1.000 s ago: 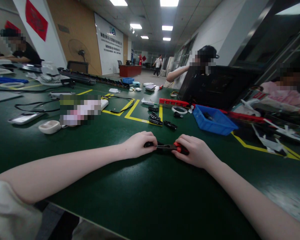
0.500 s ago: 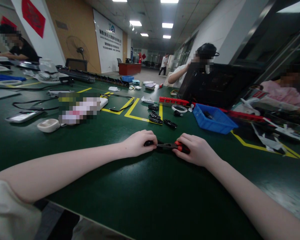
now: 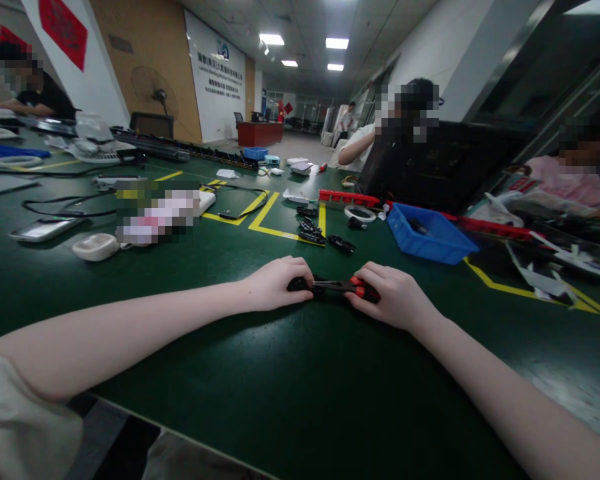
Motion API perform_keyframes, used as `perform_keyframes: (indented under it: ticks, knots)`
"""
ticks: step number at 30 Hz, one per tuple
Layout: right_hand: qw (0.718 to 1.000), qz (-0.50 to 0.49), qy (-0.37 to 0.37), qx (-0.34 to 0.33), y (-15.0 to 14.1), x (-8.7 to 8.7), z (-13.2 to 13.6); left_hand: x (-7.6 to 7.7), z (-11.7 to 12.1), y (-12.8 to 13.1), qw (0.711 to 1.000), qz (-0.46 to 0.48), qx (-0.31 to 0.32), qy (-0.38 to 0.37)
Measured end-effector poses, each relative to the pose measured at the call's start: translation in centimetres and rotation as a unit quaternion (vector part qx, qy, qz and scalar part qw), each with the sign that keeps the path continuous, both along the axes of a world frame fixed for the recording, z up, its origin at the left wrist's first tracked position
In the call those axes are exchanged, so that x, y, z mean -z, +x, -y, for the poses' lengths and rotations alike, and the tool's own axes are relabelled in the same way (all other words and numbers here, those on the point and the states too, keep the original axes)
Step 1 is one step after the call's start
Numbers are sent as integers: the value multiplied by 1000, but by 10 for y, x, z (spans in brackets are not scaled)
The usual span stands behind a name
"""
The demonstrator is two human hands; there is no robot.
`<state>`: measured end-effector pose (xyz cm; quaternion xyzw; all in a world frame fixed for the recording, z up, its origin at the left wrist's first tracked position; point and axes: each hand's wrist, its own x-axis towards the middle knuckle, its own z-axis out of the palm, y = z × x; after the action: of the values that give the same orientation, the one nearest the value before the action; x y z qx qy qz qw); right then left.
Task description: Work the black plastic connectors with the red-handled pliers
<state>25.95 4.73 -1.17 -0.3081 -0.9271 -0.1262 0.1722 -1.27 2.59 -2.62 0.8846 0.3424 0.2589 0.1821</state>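
Note:
My left hand [image 3: 286,283] is closed around a small black part [image 3: 298,285], mostly hidden by the fingers, so its kind is unclear. My right hand [image 3: 391,293] grips a pair of pliers [image 3: 357,287] by its red and black handles. The pliers' jaws point left and meet the black part at my left fingertips. Both hands are just above the green table [image 3: 300,373]. Beyond them lie several small black parts [image 3: 311,231], some inside a yellow tape outline, and another black cluster [image 3: 341,244] just outside it.
A blue bin [image 3: 427,240] with dark pieces inside stands right of centre. Behind it is a red strip [image 3: 350,198]. At left are a phone [image 3: 47,230], a white case [image 3: 95,247] and a black cord [image 3: 253,208]. A co-worker [image 3: 407,120] sits across, behind a large black panel [image 3: 440,163].
Both hands keep their hold, with the pliers still at the black part. The view has shifted slightly, and a person in the far background has moved right.

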Motion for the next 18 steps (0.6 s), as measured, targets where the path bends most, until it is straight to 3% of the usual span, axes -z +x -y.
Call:
perform_keyframes:
  ticks: [18]
  knots:
    - [1000,12,-14,-1,-3,-2,1,-3,1,-1,1000,3,24,7]
